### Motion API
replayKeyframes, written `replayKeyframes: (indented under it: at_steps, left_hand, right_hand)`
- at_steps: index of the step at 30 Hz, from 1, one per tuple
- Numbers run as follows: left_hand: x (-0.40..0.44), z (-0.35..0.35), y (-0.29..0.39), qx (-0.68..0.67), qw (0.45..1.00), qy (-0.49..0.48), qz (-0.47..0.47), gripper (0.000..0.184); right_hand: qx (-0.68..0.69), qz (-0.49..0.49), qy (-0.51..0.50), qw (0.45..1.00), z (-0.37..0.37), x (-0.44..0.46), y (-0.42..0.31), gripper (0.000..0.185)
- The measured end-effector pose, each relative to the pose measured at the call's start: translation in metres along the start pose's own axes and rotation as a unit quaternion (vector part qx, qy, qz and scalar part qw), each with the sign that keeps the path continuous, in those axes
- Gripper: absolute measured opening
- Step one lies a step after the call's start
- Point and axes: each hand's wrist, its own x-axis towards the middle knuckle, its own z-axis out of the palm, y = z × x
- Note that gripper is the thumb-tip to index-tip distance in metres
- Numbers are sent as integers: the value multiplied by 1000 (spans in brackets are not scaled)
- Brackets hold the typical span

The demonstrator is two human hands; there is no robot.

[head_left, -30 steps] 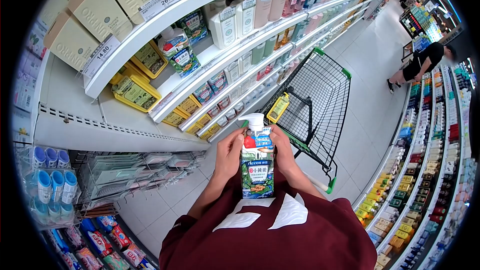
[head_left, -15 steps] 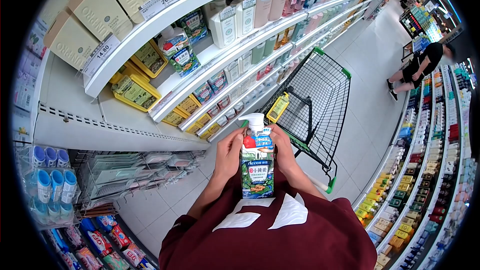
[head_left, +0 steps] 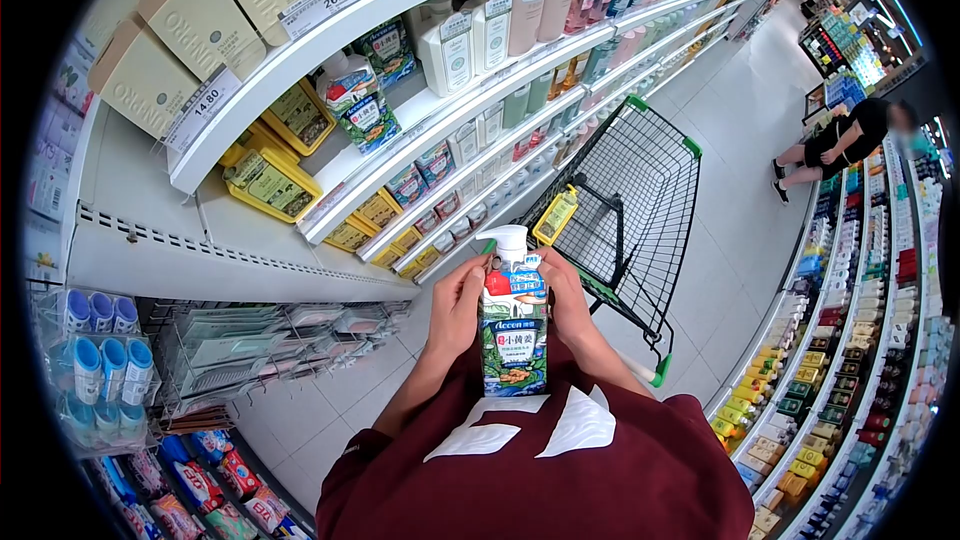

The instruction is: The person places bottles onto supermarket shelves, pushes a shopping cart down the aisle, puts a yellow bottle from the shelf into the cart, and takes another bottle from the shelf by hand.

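A pump bottle [head_left: 515, 345] with a white pump head and a colourful green, blue and red label stands upright in front of my chest. My left hand [head_left: 457, 305] is closed on its left side, near the shoulder of the bottle. On the other side, my right hand [head_left: 567, 298] grips it at about the same height. The label faces me, and the fingertips behind the bottle are hidden. Just beyond it is a shopping cart [head_left: 640, 230], with a yellow bottle [head_left: 557, 215] in it. A similar pump bottle [head_left: 358, 105] sits on the shelf ahead.
Shelves [head_left: 420, 120] of bottles curve along the left, with cream boxes [head_left: 195, 15] on top. A wire rack [head_left: 270, 340] juts out at lower left. Another stocked shelf [head_left: 830, 370] lines the right, where a person [head_left: 845, 145] stands. Tiled floor [head_left: 740, 230] lies between.
The person at the right has bent or leaned further toward the right-hand shelf. My hands and the pump bottle have hardly moved.
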Motion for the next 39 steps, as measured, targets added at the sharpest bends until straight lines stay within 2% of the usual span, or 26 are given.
replayKeyframes:
  at_steps: [39]
  left_hand:
    - [-1,0,2,11,1000,-1,4,37]
  right_hand:
    - [-7,4,-1,1000,-2,1,-1,25]
